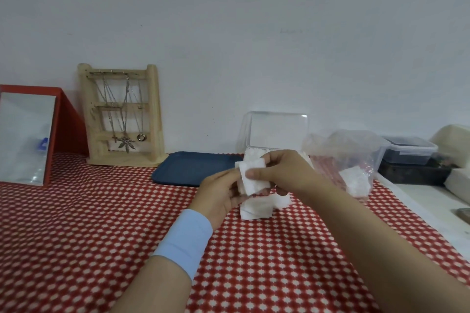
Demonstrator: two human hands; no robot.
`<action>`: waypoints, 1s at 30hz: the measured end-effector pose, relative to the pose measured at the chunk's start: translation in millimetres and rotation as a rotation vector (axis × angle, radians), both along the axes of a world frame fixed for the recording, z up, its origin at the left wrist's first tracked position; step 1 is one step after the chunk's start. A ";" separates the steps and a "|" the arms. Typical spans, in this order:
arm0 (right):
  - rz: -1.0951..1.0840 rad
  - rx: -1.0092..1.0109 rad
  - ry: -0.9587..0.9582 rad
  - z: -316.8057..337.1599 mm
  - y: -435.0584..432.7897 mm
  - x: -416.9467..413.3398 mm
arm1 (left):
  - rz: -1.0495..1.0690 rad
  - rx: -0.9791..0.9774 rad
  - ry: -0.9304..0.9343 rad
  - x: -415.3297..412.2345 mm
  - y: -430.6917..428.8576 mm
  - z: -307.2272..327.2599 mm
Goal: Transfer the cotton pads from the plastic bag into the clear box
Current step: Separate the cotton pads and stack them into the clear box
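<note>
Left hand (pixel 218 194) and right hand (pixel 282 171) held a pinching grip on loose cotton pads (pixel 254 179) that might spill before the clear box (pixel 277 132).

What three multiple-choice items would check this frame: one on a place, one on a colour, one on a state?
1. Where does the plastic bag lie relative to the clear box?
A. to its left
B. to its right
C. inside it

2. The tray is:
A. blue
B. green
C. yellow

3. The right hand:
A. hangs empty
B. pinches cotton pads
C. grips the bag

Answers:
1 B, the bag sits on the box's right side.
2 A, the tray left of the box is dark blue.
3 B, thumb and fingers close on white pads in front of the box.
</note>
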State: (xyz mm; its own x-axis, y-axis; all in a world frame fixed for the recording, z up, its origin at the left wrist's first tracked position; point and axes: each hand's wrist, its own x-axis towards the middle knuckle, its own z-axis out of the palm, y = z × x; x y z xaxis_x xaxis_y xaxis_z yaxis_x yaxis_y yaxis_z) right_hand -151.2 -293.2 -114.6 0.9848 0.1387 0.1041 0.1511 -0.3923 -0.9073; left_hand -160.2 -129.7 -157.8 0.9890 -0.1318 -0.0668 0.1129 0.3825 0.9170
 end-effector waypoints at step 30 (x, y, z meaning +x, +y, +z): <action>0.161 -0.831 0.029 -19.1 -30.8 12.4 | 0.100 0.122 0.030 10.1 9.0 -9.0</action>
State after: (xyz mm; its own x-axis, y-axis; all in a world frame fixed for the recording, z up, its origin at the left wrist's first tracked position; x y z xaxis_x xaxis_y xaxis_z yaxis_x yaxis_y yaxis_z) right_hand -138.7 -324.0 -133.8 0.9472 0.2979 -0.1185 0.2436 -0.9090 -0.3382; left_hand -150.0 -120.7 -166.8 0.9942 -0.0215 -0.1058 0.1076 0.2794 0.9541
